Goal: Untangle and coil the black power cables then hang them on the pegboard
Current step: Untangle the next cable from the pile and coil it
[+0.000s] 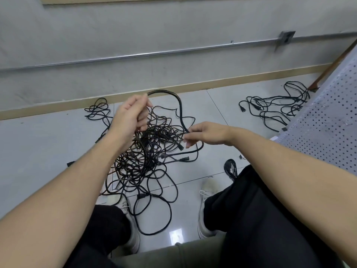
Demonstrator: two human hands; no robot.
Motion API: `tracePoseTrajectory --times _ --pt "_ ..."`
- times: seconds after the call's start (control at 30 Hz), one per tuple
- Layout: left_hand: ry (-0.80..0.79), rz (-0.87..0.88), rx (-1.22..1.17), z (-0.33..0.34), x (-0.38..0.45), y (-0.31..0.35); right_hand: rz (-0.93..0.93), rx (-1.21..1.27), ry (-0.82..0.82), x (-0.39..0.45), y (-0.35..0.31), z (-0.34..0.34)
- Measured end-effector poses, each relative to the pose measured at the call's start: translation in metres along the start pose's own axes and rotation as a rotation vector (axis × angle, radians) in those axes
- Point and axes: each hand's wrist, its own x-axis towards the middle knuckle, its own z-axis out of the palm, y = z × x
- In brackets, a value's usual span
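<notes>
Black cable (178, 105) arched between left hand (131, 115), right hand (204, 133) (both pinching)

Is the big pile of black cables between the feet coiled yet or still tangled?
Still tangled. The pile lies on the floor as loose crossing loops, and both hands, left hand and right hand, lift one cable out of it.

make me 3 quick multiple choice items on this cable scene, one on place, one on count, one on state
1. Where is the pegboard?
A. right edge
B. far left
C. under the tangle

2. How many hands hold the raised cable?
A. none
B. one
C. two

3. How does the big cable pile lie on the floor?
A. coiled
B. tangled
C. boxed

Key: 1 A, the perforated panel leans at the right edge. 2 C, the left hand and the right hand both pinch it. 3 B, loops cross loosely between the shoes.
</notes>
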Motion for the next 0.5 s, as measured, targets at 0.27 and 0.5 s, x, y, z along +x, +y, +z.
tracePoseTrajectory --times 0.27,0.5 --pt "-0.018 0.114 0.577 -0.016 0.0 -0.013 -0.15 -0.348 0.162 0.004 -0.009 0.001" --pt "-0.512 -0.022 0.969 0.013 -0.006 -0.025 -0.245 -0.344 0.25 0.003 -0.02 0.013"
